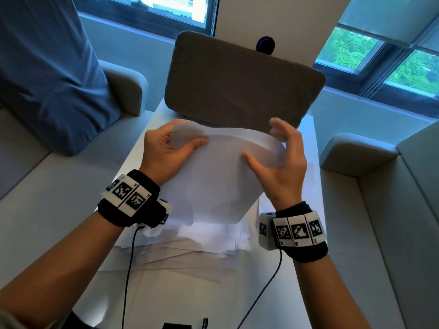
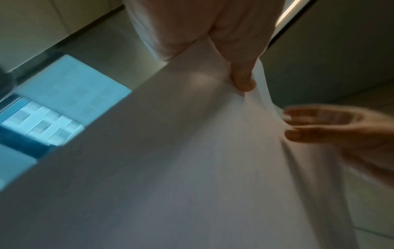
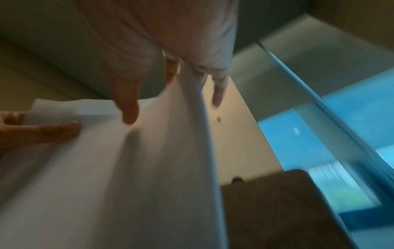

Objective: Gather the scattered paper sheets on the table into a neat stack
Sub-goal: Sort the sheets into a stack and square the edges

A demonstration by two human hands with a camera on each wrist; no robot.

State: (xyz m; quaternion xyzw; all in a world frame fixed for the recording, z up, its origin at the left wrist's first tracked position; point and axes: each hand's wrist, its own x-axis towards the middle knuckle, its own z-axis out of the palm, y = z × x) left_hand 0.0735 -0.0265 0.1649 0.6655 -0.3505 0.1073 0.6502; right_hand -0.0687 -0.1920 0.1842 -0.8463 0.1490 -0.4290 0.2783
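Observation:
A bundle of white paper sheets [image 1: 213, 186] is held up, bowed, above the white table [image 1: 166, 300]. My left hand [image 1: 180, 143] grips its upper left corner, thumb in front and fingers behind; the left wrist view shows that thumb [image 2: 243, 80] pressing into the paper [image 2: 192, 151]. At the upper right edge is my right hand [image 1: 268, 148], blurred, with its thumb on the front. In the right wrist view the sheets [image 3: 149, 168] run between its thumb [image 3: 127, 109] and fingers. Several more sheets [image 1: 180, 255] lie fanned on the table beneath.
A brown-grey cushion [image 1: 237, 84] stands at the table's far end. A blue pillow [image 1: 52, 74] leans on the grey sofa [image 1: 47, 210] to the left, and another sofa seat [image 1: 370, 210] is on the right. Black cables [image 1: 129, 269] hang from both wrists.

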